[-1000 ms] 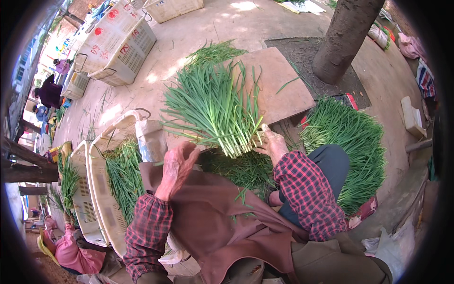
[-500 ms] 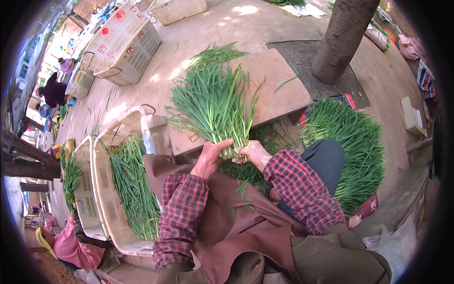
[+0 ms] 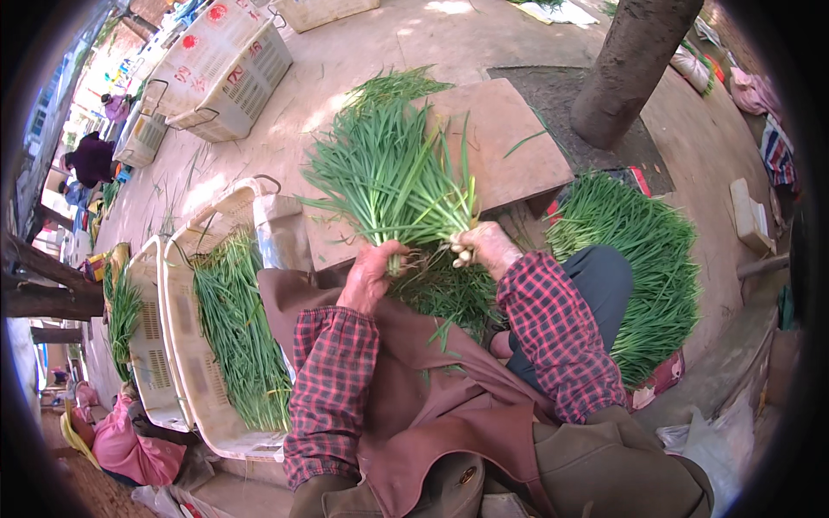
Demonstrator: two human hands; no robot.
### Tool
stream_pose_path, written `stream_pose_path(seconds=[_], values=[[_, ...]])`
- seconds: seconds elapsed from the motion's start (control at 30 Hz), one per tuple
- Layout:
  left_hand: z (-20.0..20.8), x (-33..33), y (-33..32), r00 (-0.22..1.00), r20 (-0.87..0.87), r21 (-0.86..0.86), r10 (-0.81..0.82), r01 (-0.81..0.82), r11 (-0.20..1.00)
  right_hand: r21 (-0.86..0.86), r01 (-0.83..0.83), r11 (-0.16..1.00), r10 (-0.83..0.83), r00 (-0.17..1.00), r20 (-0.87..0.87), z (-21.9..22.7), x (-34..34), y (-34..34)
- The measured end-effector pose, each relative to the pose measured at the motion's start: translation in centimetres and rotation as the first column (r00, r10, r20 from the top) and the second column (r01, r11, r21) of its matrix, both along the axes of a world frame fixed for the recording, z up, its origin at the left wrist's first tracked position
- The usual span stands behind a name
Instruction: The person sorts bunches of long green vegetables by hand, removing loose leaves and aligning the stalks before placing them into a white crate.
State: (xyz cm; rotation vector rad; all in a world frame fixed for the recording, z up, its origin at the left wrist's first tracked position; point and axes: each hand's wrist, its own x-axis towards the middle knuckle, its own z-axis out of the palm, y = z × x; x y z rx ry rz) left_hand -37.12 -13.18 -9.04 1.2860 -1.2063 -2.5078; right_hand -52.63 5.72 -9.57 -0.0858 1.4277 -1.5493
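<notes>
A thick bunch of garlic chives (image 3: 367, 177), long and green with pale stalk ends, fans out over a low brown board (image 3: 496, 142). My left hand (image 3: 366, 274) is closed round the stalk ends of this bunch. A smaller bundle of chives (image 3: 443, 205) is gripped near its whitish base by my right hand (image 3: 492, 248), and its leaves lean over the larger bunch. The two hands are apart, at the board's near edge. Below them, loose chives (image 3: 449, 298) lie between the board and my brown apron (image 3: 414, 345).
Left of me stands a white plastic crate (image 3: 199, 380) filled with chives. A big heap of chives (image 3: 630, 276) lies by my right knee. Beyond the board rises a post (image 3: 630, 73). Stacked crates (image 3: 229, 82) stand far left; a person in pink (image 3: 138, 440) is at lower left.
My hands have moved apart, the right one going right and up with a smaller bundle split from the bunch. The left hand keeps the rest, slightly lower left.
</notes>
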Motion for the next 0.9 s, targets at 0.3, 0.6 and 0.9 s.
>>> stream_pose_path(seconds=[0.3,0.6,0.9], values=[[-0.4,1.3,0.0,0.999,-0.026,-0.172,0.019,-0.023,0.985,0.169,-0.233,0.958,0.222,0.972,0.081,-1.1,0.4,1.3],[-2.9,-0.8,-0.6,0.879,0.477,-0.536,0.016,0.276,0.797,0.006,-0.103,0.995,0.099,0.971,0.219,-1.7,0.4,-1.2],[-2.4,-0.6,-1.9,0.923,0.220,-0.397,0.317,-0.212,0.893,-0.223,-0.024,0.975,0.085,0.959,0.270,7.6,-16.3,4.6]])
